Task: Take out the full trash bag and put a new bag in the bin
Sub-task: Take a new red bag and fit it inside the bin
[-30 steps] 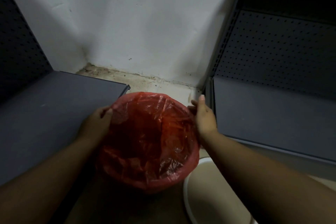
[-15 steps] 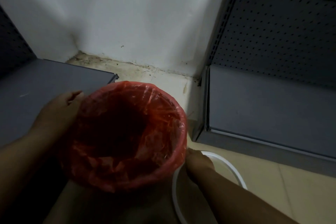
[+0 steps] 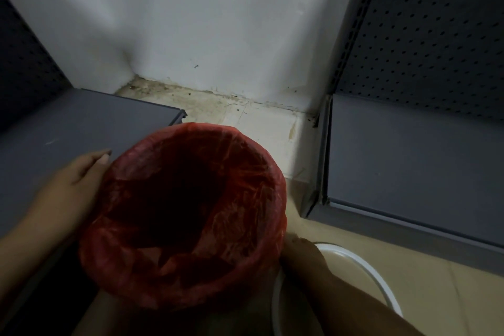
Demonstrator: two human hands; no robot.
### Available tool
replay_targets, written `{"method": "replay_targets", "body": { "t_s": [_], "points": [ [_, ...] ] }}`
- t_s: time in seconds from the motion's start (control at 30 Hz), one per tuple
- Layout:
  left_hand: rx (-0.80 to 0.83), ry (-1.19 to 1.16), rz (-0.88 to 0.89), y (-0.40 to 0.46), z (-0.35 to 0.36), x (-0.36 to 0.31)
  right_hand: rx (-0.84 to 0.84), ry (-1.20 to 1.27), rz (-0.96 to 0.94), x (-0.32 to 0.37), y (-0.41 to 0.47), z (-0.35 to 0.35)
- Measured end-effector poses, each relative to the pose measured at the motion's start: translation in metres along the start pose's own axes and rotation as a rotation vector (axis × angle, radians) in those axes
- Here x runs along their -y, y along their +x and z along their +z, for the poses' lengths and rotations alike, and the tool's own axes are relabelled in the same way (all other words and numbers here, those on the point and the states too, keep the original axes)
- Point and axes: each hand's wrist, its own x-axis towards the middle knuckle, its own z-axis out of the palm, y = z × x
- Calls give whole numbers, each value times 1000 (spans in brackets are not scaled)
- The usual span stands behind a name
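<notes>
Left hand (image 3: 79, 174): fingers straight, flat against the bin's left side
Right hand (image 3: 302, 256): low at the right side – grip cannot be told
Red bag (image 3: 191, 215): lines the bin, between two grey shelves
White ring (image 3: 362, 267): on the floor

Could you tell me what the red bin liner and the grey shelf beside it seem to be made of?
The red bin liner looks like thin, translucent plastic film: it is crinkled, catches glossy highlights, and folds over the bin's rim. The grey shelf on the right looks like painted sheet metal with a matte finish; its flat deck has a folded front edge and a perforated back panel. Metal is a likely reading, not a certain one.
</notes>
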Motion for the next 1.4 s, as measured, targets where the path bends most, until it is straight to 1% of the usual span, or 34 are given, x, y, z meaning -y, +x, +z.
{"method": "replay_targets", "body": {
  "t_s": [0.07,0.13,0.2,0.3,0.4,0.47,0.53,0.63,0.7,0.8,0.93,1.0,1.1,1.17,1.2,1.33,1.4],
  "points": [
    [0,6,7,0,0,2,44,98,45,-1,-1,-2],
    [2,5,3,2,0,3,102,106,23,1,-4,-8],
    [22,9,13,4,2,2,86,13,-4,2,-11,-20],
    [63,32,11,2,4,-4,60,-125,-116,2,-24,-43],
    [117,61,46,2,3,-4,20,-275,-236,-2,-45,-67],
    [131,87,70,5,4,-2,9,-331,-251,-5,-56,-81],
    [145,104,106,-3,2,-16,8,-361,-263,-3,-71,-98],
    [111,116,141,-7,5,-27,-15,-285,-283,-4,-89,-120],
    [134,115,160,-9,5,-31,-26,-214,-261,-4,-105,-139],
    [160,94,143,-10,6,-35,-47,-154,-229,3,-127,-171],
    [184,58,129,-15,4,-41,-145,-78,-160,16,-144,-203],
    [206,41,91,-17,1,-42,-201,-22,-154,25,-145,-215],
    [274,-29,37,-12,-8,-35,-292,91,-169,40,-141,-229],
    [330,-64,36,-9,-15,-26,-343,197,-158,49,-135,-236],
    [334,-127,22,-9,-19,-23,-374,226,-141,54,-131,-238],
    [378,-570,-175,-5,-31,-24,-546,201,-52,77,-111,-241],
    [331,-728,-227,-4,-36,-25,-588,190,14,87,-101,-240]
  ]
}}
